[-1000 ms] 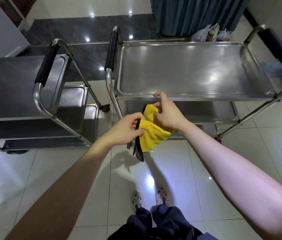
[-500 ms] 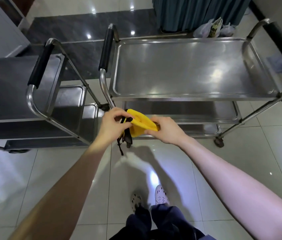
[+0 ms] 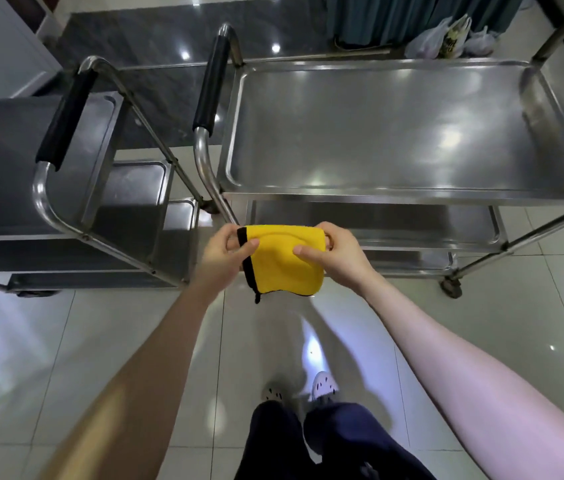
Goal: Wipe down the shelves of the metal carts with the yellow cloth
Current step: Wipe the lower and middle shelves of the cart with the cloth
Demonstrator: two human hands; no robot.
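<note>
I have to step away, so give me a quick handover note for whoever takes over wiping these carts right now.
Left hand and right hand each grip one end of the yellow cloth, held folded in the air in front of the carts.
Right cart stands straight ahead, left cart beside it.
Done: cloth folded and in hand; it touches no shelf.
Left: wipe every shelf of both carts.

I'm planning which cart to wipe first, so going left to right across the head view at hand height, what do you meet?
Left cart → left hand → yellow cloth → right hand → lower shelves of the right cart → its caster.
</note>
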